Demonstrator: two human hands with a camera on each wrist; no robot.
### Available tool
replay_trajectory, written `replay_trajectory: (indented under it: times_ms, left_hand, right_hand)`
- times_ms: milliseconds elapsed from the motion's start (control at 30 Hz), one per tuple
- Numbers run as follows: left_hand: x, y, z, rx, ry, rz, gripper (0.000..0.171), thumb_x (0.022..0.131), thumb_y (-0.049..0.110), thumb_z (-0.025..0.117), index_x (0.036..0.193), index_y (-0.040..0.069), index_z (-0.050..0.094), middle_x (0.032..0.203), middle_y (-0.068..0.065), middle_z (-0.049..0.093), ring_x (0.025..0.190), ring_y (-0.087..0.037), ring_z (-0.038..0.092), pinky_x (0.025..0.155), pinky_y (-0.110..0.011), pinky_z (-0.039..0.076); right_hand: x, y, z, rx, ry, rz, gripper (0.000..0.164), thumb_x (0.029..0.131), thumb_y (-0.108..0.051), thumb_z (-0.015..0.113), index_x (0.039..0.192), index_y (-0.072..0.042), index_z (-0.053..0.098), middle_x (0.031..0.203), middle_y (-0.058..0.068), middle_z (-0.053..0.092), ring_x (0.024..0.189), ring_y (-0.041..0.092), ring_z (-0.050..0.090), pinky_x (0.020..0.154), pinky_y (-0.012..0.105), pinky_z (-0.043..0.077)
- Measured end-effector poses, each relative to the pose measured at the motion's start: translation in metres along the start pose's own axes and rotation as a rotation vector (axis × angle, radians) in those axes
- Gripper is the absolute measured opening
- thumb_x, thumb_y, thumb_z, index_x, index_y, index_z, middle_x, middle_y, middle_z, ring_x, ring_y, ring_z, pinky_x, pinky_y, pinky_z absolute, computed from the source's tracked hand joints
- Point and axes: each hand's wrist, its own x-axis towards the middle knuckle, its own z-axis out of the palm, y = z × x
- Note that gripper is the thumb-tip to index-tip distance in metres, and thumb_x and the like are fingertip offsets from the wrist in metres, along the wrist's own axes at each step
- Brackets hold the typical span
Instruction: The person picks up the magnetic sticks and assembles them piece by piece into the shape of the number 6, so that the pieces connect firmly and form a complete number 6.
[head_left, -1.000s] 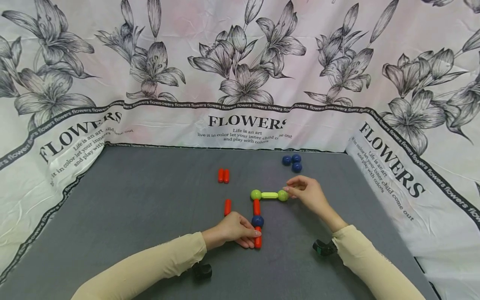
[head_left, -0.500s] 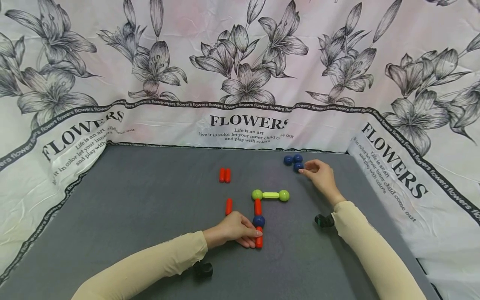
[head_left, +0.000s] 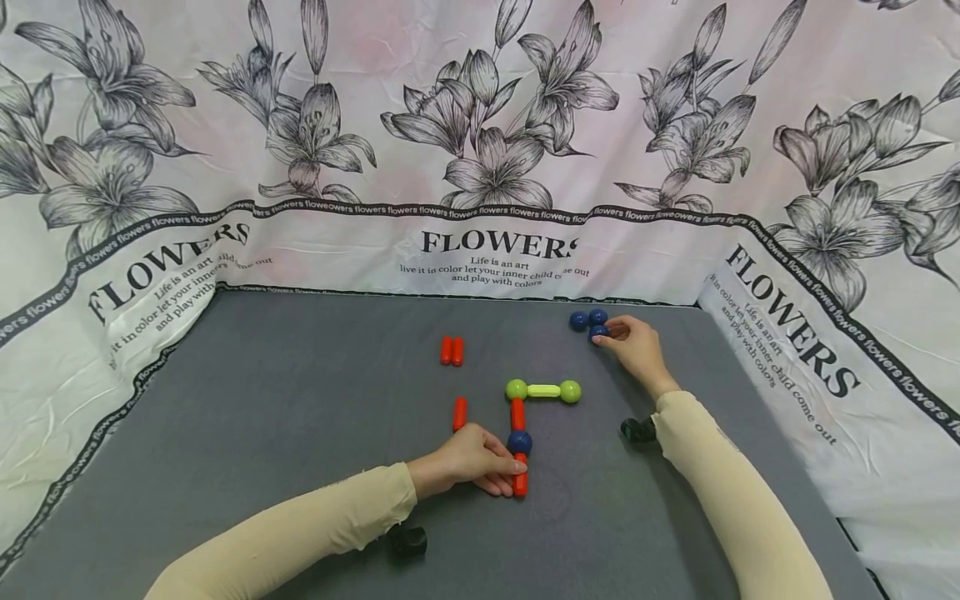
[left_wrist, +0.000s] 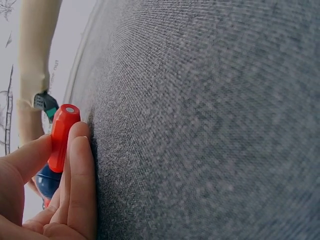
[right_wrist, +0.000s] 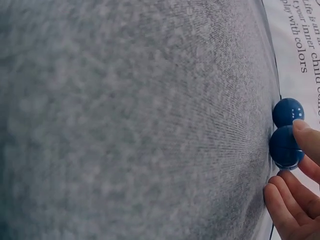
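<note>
Between the thumb and fingers of my left hand [head_left: 472, 461] is the lower red rod [head_left: 521, 483], whose end shows a small metal disc in the left wrist view. That rod meets a blue ball [head_left: 519, 442], followed by another red rod [head_left: 517, 414] and a green ball [head_left: 516, 389]. A green rod [head_left: 543, 390] runs right from there to a second green ball [head_left: 571, 392]. At the back right, my right hand [head_left: 636, 348] pinches the nearest blue ball [right_wrist: 285, 145] of a cluster of three, thumb on its near side.
Two blue balls [head_left: 578, 321] sit against the pinched one near the table's back edge. A pair of red rods [head_left: 452, 351] lies behind, and a single red rod [head_left: 460, 413] just beyond my left hand. Printed flower cloth [head_left: 495, 167] surrounds the grey table [head_left: 315, 367].
My right hand has left the right green ball, moved back to the blue cluster and now pinches its nearest ball. My left hand keeps its hold on the red rod.
</note>
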Motion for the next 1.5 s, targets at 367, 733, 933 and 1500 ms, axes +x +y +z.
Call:
replay_trajectory:
  times_ms: [367,733,933,1500]
  left_hand:
    - [-0.001,0.002,0.002,0.02,0.003,-0.01,0.016,0.084,0.018,0.079,0.085,0.002,0.076,0.075,-0.013,0.076,0.059,-0.011,0.07,0.058,-0.025,0.06]
    - [0.001,0.005,0.004,0.08,0.034,-0.051,0.016,0.084,0.023,0.08,0.085,0.007,0.078,0.074,-0.008,0.075,0.055,-0.009,0.069,0.052,-0.021,0.057]
    - [0.0,0.007,0.002,0.08,0.027,-0.034,0.017,0.085,0.023,0.079,0.087,0.006,0.078,0.078,-0.01,0.076,0.057,-0.01,0.07,0.054,-0.023,0.058]
    - [0.005,0.005,-0.001,0.048,0.019,-0.016,0.016,0.086,0.019,0.078,0.088,0.003,0.076,0.076,-0.01,0.075,0.058,-0.011,0.07,0.055,-0.025,0.06]
  right_hand:
    - [-0.001,-0.003,0.001,-0.051,0.027,-0.002,0.04,0.091,-0.027,0.072,0.119,0.0,0.063,0.112,0.024,0.07,0.099,0.036,0.066,0.085,0.047,0.053]
    - [-0.004,-0.005,-0.001,-0.047,0.028,0.003,0.039,0.091,-0.028,0.073,0.118,-0.001,0.063,0.111,0.022,0.07,0.099,0.034,0.066,0.085,0.046,0.053]
    - [-0.01,-0.009,-0.006,-0.022,0.036,-0.03,0.039,0.09,-0.028,0.074,0.116,-0.001,0.064,0.11,0.023,0.07,0.098,0.035,0.067,0.084,0.047,0.054]
    - [-0.055,-0.036,-0.016,0.029,0.004,-0.073,0.039,0.09,-0.034,0.074,0.117,-0.007,0.066,0.11,0.016,0.072,0.097,0.028,0.07,0.078,0.032,0.055]
